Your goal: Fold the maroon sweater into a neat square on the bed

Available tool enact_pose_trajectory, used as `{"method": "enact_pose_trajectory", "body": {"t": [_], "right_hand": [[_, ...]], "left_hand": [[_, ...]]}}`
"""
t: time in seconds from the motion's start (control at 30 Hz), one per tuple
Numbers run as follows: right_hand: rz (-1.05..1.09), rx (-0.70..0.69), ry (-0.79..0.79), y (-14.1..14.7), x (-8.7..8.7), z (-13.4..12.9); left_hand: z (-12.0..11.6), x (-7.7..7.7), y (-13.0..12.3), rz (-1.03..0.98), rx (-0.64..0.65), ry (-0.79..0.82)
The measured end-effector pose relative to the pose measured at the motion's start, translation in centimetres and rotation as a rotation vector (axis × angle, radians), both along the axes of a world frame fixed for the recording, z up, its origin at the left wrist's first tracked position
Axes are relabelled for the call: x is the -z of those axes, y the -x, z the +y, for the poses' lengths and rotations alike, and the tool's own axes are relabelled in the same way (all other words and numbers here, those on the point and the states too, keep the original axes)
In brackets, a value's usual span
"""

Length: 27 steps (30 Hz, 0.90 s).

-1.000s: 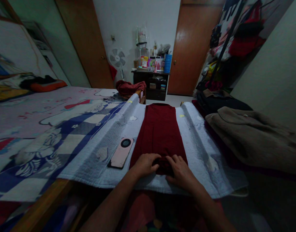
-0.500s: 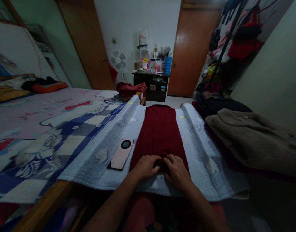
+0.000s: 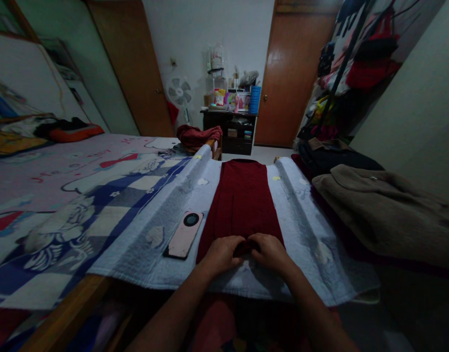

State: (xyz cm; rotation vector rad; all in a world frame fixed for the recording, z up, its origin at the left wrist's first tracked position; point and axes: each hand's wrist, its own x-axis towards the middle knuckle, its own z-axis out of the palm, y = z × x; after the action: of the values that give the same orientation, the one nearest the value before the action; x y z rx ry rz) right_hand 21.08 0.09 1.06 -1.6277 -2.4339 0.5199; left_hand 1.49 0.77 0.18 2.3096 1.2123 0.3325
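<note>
A dark red folded garment [image 3: 244, 205] lies lengthwise in a long strip on a pale blue quilted cloth [image 3: 162, 266]. My left hand [image 3: 222, 254] is closed on its near end, fingers curled over the fabric and thumb toward me. Beside it, my right hand [image 3: 269, 252] grips the same end in a similar way, the fingertips of both hands almost meeting. A small fold of cloth shows between the thumbs and fingers; the fabric under the palms is hidden. Left of the garment rests a pink phone [image 3: 182, 239], its round camera facing up.
On the right sit folded clothes, a brown fleece one [image 3: 382, 215] and a dark one [image 3: 338, 156]. A bed with a patterned sheet [image 3: 81, 161] stretches along the left. Reddish cloth [image 3: 198, 134] lies beyond, before a fan [image 3: 179, 92] and a dark cabinet [image 3: 228, 132].
My right hand has shifted slightly and curled its fingers more over the garment's near end. The left hand has barely moved, and the phone lies where it was.
</note>
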Motion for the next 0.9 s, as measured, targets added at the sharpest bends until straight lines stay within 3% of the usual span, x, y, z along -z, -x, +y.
{"method": "enact_pose_trajectory", "body": {"t": [0.27, 0.63, 0.77, 0.9], "right_hand": [[0.032, -0.007, -0.027, -0.2, 0.7, -0.4], [-0.154, 0.104, -0.196, 2.7, 0.2, -2.2], [-0.106, 0.068, -0.209, 2.7, 0.4, -1.6], [-0.067, 0.006, -0.137, 2.0, 1.0, -0.8]], "left_hand": [[0.0, 0.5, -0.1, -0.087, 0.047, -0.034], [1.0, -0.5, -0.1, 0.047, 0.021, 0.011], [1.1, -0.5, 0.0, 0.049, -0.064, 0.030], [1.3, -0.4, 0.3, 0.008, -0.034, 0.036]]}}
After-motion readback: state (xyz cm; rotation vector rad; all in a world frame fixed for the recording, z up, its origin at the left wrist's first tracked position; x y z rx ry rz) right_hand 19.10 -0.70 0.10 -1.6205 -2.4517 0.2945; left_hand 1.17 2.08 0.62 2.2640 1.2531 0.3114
